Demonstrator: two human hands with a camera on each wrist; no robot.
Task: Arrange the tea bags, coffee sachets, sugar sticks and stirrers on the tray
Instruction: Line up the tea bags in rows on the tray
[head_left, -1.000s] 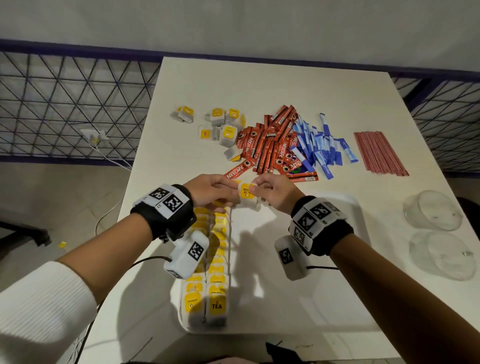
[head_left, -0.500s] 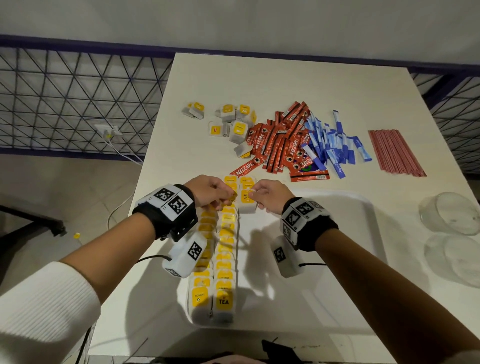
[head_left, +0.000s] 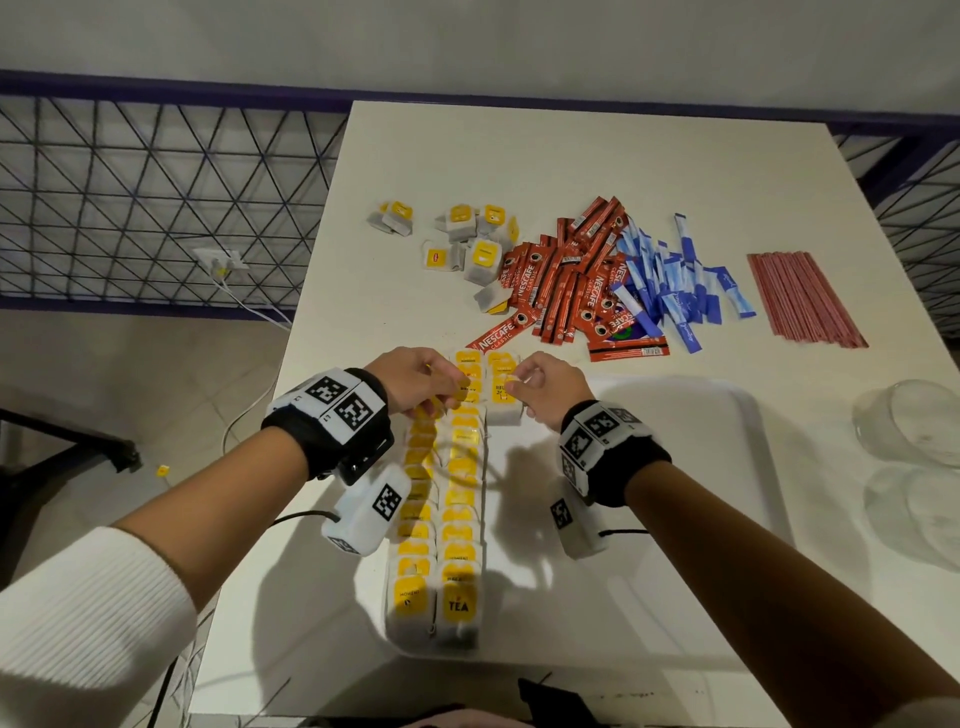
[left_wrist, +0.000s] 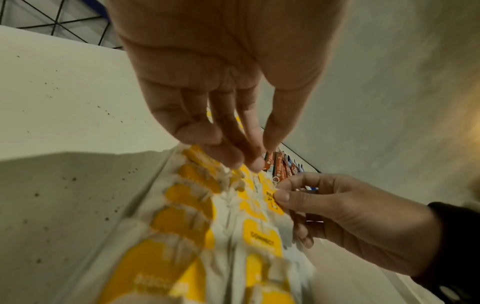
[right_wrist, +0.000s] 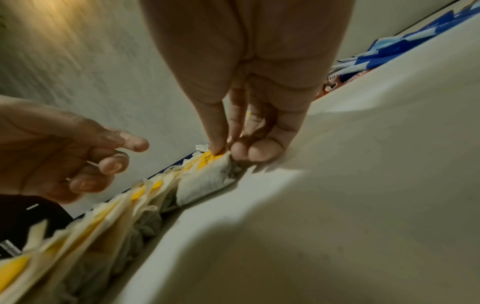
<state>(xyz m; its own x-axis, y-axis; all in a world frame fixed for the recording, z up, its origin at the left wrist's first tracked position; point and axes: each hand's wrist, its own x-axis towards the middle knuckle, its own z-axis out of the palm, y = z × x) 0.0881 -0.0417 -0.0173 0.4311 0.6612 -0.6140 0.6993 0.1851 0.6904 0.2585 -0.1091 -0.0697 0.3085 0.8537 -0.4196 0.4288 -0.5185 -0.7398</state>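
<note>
On the white tray (head_left: 675, 467) at the bench's near edge, the right hand (head_left: 545, 384) pinches a tea bag (head_left: 503, 395) at the rows' far end; the left hand's (head_left: 415, 382) fingers (left_wrist: 233, 152) touch neighbouring bags, loosely bunched.

Two rows of tea bags (head_left: 441, 519) laid along left side of white tray (head_left: 649, 519). Far end of rows touched by left hand (head_left: 415, 384); end bag (head_left: 503, 395) pinched by right hand (head_left: 550, 384). Beyond tray: loose tea bags (head_left: 457, 241), coffee sachets (head_left: 566, 275), sugar sticks (head_left: 670, 286), stirrers (head_left: 802, 299).
</note>
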